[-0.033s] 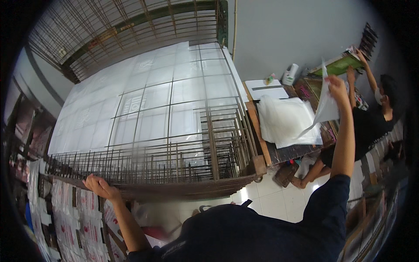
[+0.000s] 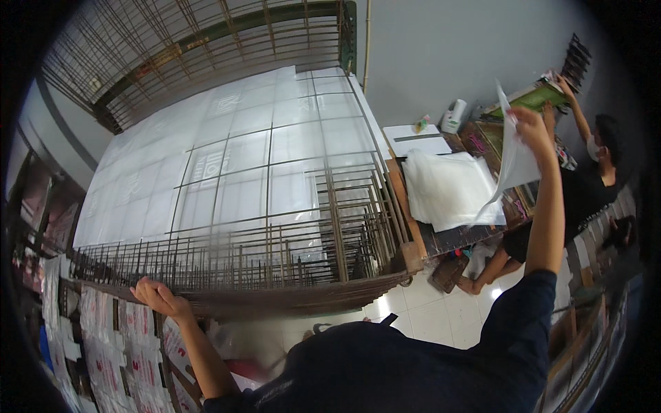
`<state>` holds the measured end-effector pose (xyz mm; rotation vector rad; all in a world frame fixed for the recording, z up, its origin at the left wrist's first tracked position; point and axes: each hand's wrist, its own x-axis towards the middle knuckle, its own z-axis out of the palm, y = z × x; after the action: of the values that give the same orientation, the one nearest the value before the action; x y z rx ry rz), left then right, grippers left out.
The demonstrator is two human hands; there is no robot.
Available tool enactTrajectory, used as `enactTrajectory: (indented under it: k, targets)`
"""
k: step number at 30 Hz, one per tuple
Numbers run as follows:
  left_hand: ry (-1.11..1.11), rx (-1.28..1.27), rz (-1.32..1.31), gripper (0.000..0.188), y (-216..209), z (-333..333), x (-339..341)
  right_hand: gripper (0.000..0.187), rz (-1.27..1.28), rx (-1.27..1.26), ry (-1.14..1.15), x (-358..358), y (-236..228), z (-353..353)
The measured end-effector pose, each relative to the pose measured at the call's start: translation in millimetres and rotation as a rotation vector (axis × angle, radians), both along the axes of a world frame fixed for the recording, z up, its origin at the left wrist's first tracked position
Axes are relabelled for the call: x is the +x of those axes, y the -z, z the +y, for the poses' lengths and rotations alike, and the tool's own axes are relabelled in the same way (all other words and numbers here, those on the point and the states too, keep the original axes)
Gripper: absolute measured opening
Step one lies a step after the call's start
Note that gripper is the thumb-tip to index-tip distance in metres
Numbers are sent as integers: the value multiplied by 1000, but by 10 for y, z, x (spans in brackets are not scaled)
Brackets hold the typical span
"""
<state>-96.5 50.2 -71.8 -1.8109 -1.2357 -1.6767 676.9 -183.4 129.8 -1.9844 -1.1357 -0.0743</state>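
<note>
My right hand is raised at the right, closed on the upper part of a translucent plastic sheet. The sheet hangs from it, its lower edge just beside a stack of similar sheets on a low table. At the lower left, my left hand has its fingers curled over the front bar of a wire drying rack. White-printed clear sheets lie side by side on the rack under a wire grid.
Raised wire shelves stand beyond the rack. At the far right a co-worker sits handling a green-framed screen. A white bottle stands behind the stack. Racks of printed plastic fill the lower left.
My right hand has risen slightly, and the sheet in it has lifted and spread. My left hand stays on the rack bar.
</note>
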Motion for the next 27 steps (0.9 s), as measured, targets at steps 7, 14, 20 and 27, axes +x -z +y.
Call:
enactTrajectory:
  k: [7, 14, 20, 27]
  targets:
    - [68, 39, -17, 49, -38, -4, 144, 62, -291, -210, -266, -1668, -1757, 97]
    - [109, 36, 53, 48, -113, -63, 152, 53, -380, -258, -260, -3667, -2621, 261]
    - [149, 46, 91, 50, -138, -64, 103, 62, -748, -149, -215, -4467, -3034, 634]
    - [194, 110, 142, 50, -188, -57, 48, 62, -681, -17, -344, -5148, -3225, 913]
